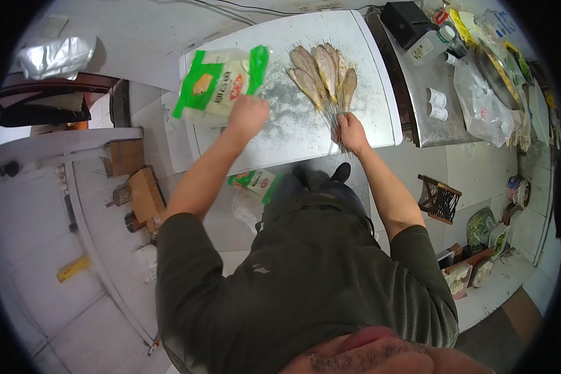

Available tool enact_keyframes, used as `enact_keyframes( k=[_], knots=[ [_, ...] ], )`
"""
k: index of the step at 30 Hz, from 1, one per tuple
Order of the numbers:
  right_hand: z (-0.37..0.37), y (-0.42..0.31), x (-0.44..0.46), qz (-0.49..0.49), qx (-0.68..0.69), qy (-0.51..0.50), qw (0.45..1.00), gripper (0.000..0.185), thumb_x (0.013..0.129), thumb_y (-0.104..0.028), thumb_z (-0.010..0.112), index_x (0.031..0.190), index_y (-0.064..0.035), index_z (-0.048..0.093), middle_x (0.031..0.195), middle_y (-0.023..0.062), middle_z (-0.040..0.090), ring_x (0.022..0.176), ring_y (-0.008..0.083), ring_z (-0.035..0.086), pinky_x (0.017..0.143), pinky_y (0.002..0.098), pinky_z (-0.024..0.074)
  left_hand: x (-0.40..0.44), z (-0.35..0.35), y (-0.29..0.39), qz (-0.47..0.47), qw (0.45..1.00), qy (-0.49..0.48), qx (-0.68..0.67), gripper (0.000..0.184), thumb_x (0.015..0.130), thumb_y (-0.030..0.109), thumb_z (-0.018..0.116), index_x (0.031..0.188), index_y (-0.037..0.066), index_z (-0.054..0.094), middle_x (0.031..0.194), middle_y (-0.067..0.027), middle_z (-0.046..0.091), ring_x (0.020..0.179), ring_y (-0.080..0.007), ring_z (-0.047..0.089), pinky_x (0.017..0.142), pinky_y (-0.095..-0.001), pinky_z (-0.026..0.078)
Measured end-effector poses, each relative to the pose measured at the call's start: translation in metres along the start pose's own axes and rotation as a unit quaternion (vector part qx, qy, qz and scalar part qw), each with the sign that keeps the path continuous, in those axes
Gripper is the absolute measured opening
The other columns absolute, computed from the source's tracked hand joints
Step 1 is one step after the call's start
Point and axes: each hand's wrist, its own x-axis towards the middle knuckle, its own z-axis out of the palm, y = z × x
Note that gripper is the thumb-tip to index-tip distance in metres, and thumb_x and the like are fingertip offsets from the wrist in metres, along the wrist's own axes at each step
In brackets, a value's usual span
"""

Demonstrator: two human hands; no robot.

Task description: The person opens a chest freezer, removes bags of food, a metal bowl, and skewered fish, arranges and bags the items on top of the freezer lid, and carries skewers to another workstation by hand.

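Note:
A bundle of skewered, flat yellowish-brown fish (324, 65) fans out over the white worn tabletop (280, 134). My right hand (353, 132) is closed around the thin sticks at the bundle's lower end, near the table's front edge. To the left, my left hand (249, 115) is closed at the lower right corner of a green and clear printed plastic bag (221, 84). The bag is spread out above the table's left part, and its contents are hard to make out.
A metal side table (445, 128) on the right holds a black box (406, 23), a clear plastic bag (480, 103) and white cups. Another green printed bag (258, 182) hangs low before my body. A small dark stool (439, 199) stands on the floor, with cardboard boxes (146, 199) at left.

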Motion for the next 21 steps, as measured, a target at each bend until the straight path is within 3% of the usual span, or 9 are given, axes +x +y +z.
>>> enact_keyframes(
  k=[2, 5, 6, 9, 11, 13, 17, 18, 21],
  knots=[
    [-0.006, -0.012, -0.003, -0.022, -0.050, 0.006, 0.999, 0.036, 0.091, -0.029, 0.050, 0.092, 0.0065, 0.056, 0.074, 0.0204, 0.062, 0.066, 0.0311, 0.061, 0.066, 0.0406, 0.0480, 0.006, 0.031, 0.023, -0.016, 1.000, 0.006, 0.018, 0.006, 0.077, 0.014, 0.056, 0.079, 0.011, 0.061, 0.084, -0.0060, 0.064, 0.093, -0.0280, 0.060, 0.077, -0.0456, 0.043],
    [-0.025, -0.040, -0.011, 0.043, -0.045, -0.059, 0.996, 0.037, 0.089, -0.028, 0.052, 0.104, 0.0061, 0.055, 0.092, 0.0295, 0.063, 0.091, 0.0447, 0.059, 0.080, 0.0473, 0.0462, -0.001, 0.028, 0.050, -0.132, 0.989, 0.048, -0.037, 0.009, 0.078, 0.014, 0.055, 0.084, 0.011, 0.060, 0.098, -0.0062, 0.060, 0.106, -0.0296, 0.051, 0.084, -0.0471, 0.039],
    [-0.028, -0.043, -0.012, 0.037, -0.040, -0.053, 0.997, 0.037, 0.089, -0.028, 0.053, 0.104, 0.0061, 0.055, 0.091, 0.0291, 0.063, 0.090, 0.0444, 0.060, 0.080, 0.0471, 0.0464, -0.005, 0.025, 0.058, -0.149, 0.984, 0.098, -0.007, 0.019, 0.078, 0.021, 0.061, 0.094, 0.012, 0.061, 0.108, -0.0060, 0.058, 0.112, -0.0303, 0.048, 0.091, -0.0502, 0.036],
    [-0.033, -0.045, -0.016, 0.022, -0.028, -0.039, 0.999, 0.036, 0.088, -0.026, 0.054, 0.104, 0.0060, 0.055, 0.089, 0.0277, 0.064, 0.088, 0.0434, 0.061, 0.078, 0.0465, 0.0471, -0.008, 0.000, 0.099, -0.195, 0.965, 0.174, -0.032, 0.020, 0.077, 0.024, 0.063, 0.093, 0.012, 0.061, 0.113, -0.0075, 0.057, 0.111, -0.0313, 0.048, 0.092, -0.0491, 0.036],
    [-0.036, -0.046, -0.015, 0.009, -0.030, -0.037, 0.999, 0.034, 0.088, -0.025, 0.054, 0.103, 0.0058, 0.056, 0.086, 0.0263, 0.064, 0.085, 0.0428, 0.061, 0.077, 0.0461, 0.0473, -0.002, 0.014, 0.132, -0.213, 0.944, 0.134, -0.212, 0.024, 0.079, 0.029, 0.063, 0.092, 0.009, 0.061, 0.107, -0.0132, 0.063, 0.100, -0.0353, 0.056, 0.086, -0.0475, 0.043],
    [-0.022, -0.015, -0.005, 0.038, 0.042, -0.015, 0.998, 0.031, 0.089, -0.023, 0.053, 0.100, 0.0053, 0.057, 0.083, 0.0250, 0.064, 0.081, 0.0413, 0.062, 0.074, 0.0451, 0.0474, 0.019, 0.009, 0.170, -0.355, 0.841, -0.045, -0.405, 0.031, 0.082, 0.034, 0.059, 0.087, 0.004, 0.060, 0.092, -0.0177, 0.066, 0.087, -0.0408, 0.061, 0.077, -0.0502, 0.047],
    [-0.029, -0.018, -0.002, 0.129, 0.208, 0.001, 0.970, 0.028, 0.089, -0.021, 0.051, 0.094, 0.0048, 0.060, 0.079, 0.0233, 0.064, 0.075, 0.0386, 0.062, 0.070, 0.0431, 0.0470, 0.047, 0.030, 0.189, -0.428, 0.813, -0.046, -0.391, 0.034, 0.083, 0.034, 0.057, 0.085, 0.000, 0.061, 0.083, -0.0227, 0.066, 0.080, -0.0428, 0.063, 0.072, -0.0510, 0.050],
    [-0.033, -0.025, -0.004, 0.140, 0.199, 0.017, 0.970, 0.029, 0.089, -0.022, 0.051, 0.094, 0.0050, 0.061, 0.080, 0.0231, 0.065, 0.076, 0.0373, 0.062, 0.071, 0.0417, 0.0470, 0.051, 0.036, 0.186, -0.434, 0.811, -0.047, -0.389, 0.034, 0.082, 0.033, 0.057, 0.085, 0.000, 0.062, 0.084, -0.0236, 0.066, 0.081, -0.0425, 0.063, 0.073, -0.0505, 0.050],
    [-0.029, -0.007, 0.003, 0.054, 0.081, 0.087, 0.991, 0.029, 0.089, -0.022, 0.052, 0.094, 0.0048, 0.063, 0.082, 0.0225, 0.066, 0.079, 0.0368, 0.062, 0.073, 0.0414, 0.0470, 0.047, 0.048, 0.173, -0.451, 0.803, -0.040, -0.388, 0.031, 0.080, 0.028, 0.056, 0.084, -0.002, 0.064, 0.086, -0.0257, 0.065, 0.083, -0.0416, 0.064, 0.076, -0.0486, 0.051]
  ],
)
